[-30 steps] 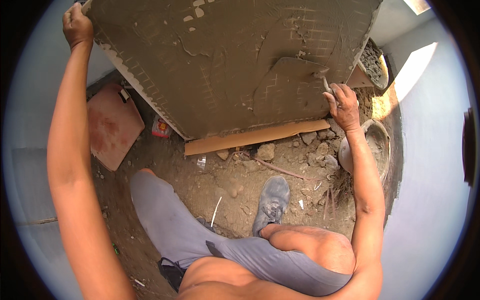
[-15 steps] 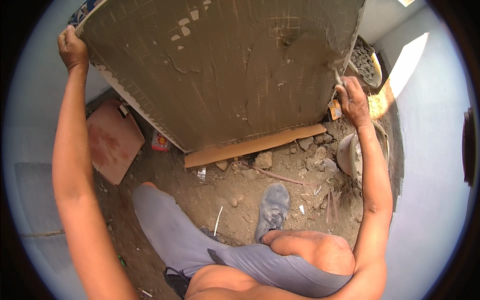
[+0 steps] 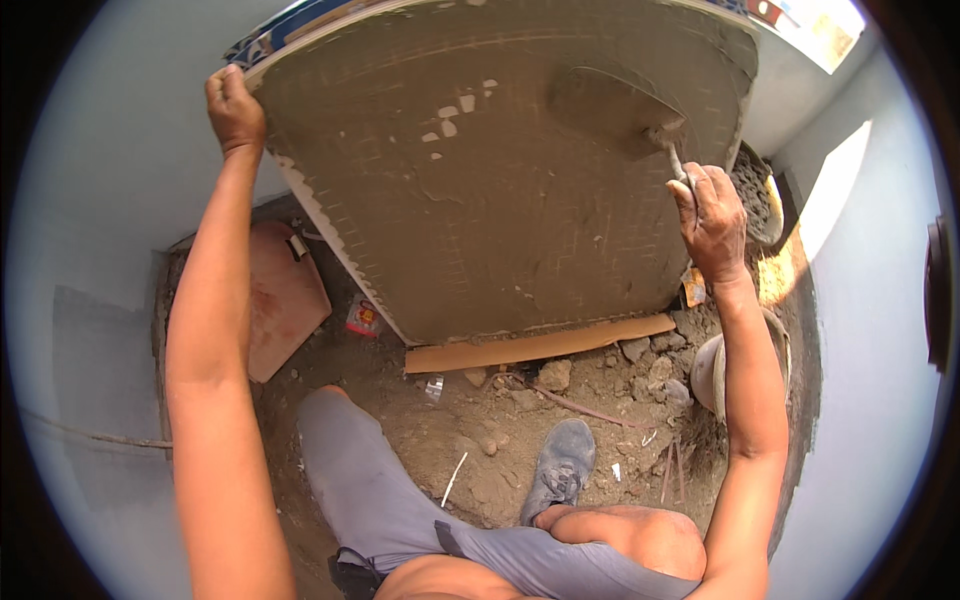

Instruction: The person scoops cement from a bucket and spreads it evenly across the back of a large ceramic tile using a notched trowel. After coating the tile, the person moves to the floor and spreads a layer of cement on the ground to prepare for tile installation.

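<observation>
Fingers of the right hand [image 3: 716,222] are wrapped closed around the handle of a trowel [image 3: 605,105] in the head view, between two and three o'clock from its middle. The blade lies at one o'clock against a grey-brown mortar coat [image 3: 500,220], which covers the face of a large panel [image 3: 335,240]. That panel spans roughly ten to two o'clock and appears tilted, its lower edge just above a tan strip [image 3: 540,345]. Fingers of the left hand [image 3: 238,112] are bent over the panel's corner at ten o'clock; how far they reach behind is hidden.

Near twelve o'clock, pale spots [image 3: 448,128] break the coat. A blade kept nearly flat, its leading edge barely raised, should leave fewer ridges; tipped steeply, it would likely gouge. Long, overlapping strokes under even pressure seem best, easing off toward the panel's edge. The pale spots probably call for a little mix pressed in and feathered outward. A bucket [image 3: 775,208] of dark grey mix stands between two and three o'clock, beyond the panel's edge. Steady support from the left hand, fingertips clear of the coat, should limit wobble.
</observation>
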Demonstrator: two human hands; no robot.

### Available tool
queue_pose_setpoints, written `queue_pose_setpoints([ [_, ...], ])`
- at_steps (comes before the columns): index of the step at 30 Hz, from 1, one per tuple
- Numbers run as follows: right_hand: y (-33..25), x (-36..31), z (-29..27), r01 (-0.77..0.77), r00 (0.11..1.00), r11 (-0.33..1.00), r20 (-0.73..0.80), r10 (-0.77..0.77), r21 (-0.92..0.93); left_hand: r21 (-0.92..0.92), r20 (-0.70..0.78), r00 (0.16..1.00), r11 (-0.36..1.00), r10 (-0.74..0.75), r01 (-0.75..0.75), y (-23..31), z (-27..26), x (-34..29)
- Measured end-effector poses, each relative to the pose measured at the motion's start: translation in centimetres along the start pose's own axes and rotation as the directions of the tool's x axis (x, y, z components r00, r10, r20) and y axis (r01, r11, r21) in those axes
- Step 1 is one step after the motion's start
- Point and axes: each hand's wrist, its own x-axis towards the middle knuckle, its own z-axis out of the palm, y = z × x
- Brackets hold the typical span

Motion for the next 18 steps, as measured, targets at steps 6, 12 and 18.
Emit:
queue_pose_setpoints([
  [6, -9.2, 5.0, 3.3, 0.093, 0.987, 0.993, 0.123, -0.101, 0.073, -0.042, 0.020, 0.999, 0.998, -0.043, 0.044, 0.4, -0.4, -0.3],
  [12, -5.2, 4.4, 2.2, -0.107, 0.990, 0.984, -0.073, 0.118, 0.146, -0.061, 0.022, 0.999, 0.997, -0.040, 0.041, 1.0, 0.4, -0.9],
  [18, -4.7, -5.7, 0.9, 0.137, 0.787, 0.978, 0.582, -0.203, 0.157, -0.048, 0.028, 0.998, 0.997, -0.064, 0.065, -1.3, -0.3, 0.0],
])
